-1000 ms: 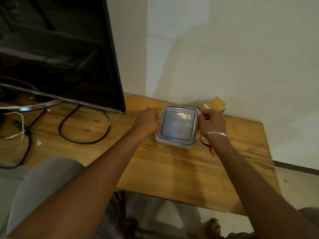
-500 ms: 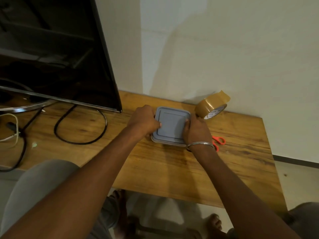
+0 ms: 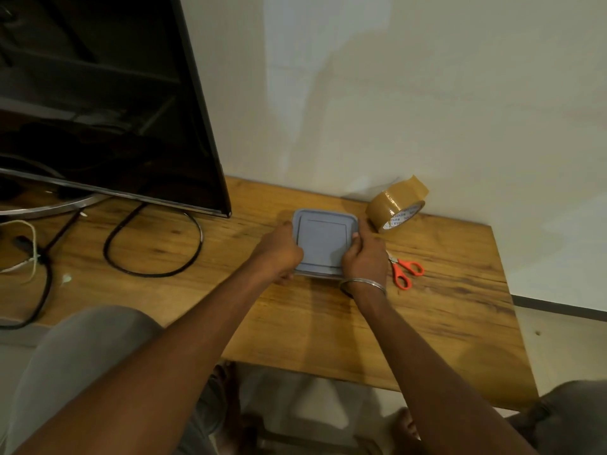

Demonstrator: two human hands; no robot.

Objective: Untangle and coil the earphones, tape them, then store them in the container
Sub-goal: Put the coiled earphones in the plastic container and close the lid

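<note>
A square container [image 3: 323,241] with a grey-blue lid lies flat on the wooden table [image 3: 328,323], near the wall. My left hand [image 3: 279,254] grips its left edge and near-left corner. My right hand [image 3: 366,257], with a metal bangle on the wrist, presses on its right side, thumb on the lid. The lid is on, so the inside is hidden and no earphones show. A roll of brown tape [image 3: 395,205] stands on edge just right of the container. Orange-handled scissors [image 3: 405,269] lie right of my right hand.
A large dark TV screen [image 3: 98,103] on a metal stand fills the left. Black cables [image 3: 154,244] loop on the table beneath it, with a white cord [image 3: 29,251] at the far left. The wall runs behind; the table's right edge drops to the floor.
My right hand slid from the container's far-right corner down to its near-right side. The view shifted, so the tape roll and scissors came fully into sight.
</note>
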